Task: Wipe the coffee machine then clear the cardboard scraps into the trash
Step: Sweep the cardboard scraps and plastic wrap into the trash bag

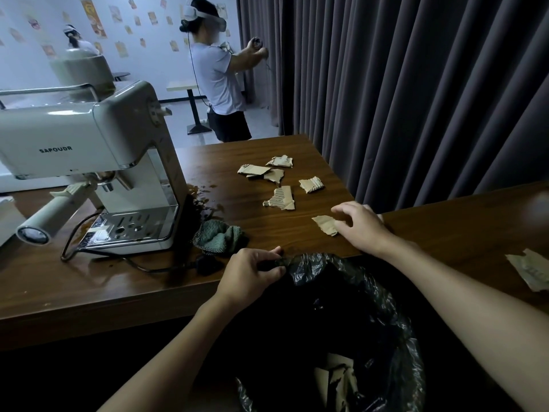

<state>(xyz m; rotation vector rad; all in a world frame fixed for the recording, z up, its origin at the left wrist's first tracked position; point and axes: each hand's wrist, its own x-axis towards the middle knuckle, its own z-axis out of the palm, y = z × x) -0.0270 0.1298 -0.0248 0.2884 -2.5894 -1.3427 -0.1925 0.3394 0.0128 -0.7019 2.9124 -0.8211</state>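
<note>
Table [89,281]: dark wood, the person standing at its near edge.

Coffee machine [83,150]: cream, on the left; dark spill [205,200] beside its base.

Trash bag [323,264]: black, open, held just under the table edge; a few cardboard pieces [335,379] already inside.

Left hand [252,272]: pinches the bag's rim and holds it against the edge.

Right hand [361,226]: fingers bent over the nearest scrap [325,224]; whether the pinch has closed cannot be told.

Cloth [218,237]: green, bunched and set down by the machine, so wiping looks finished.

Cardboard scraps [279,197]: several lie loose mid-table, one more [531,269] far right.

Step in hand: clearing scraps. The next move calls for a firm hold on the near scrap, then bringing it over the bag's mouth.
</note>
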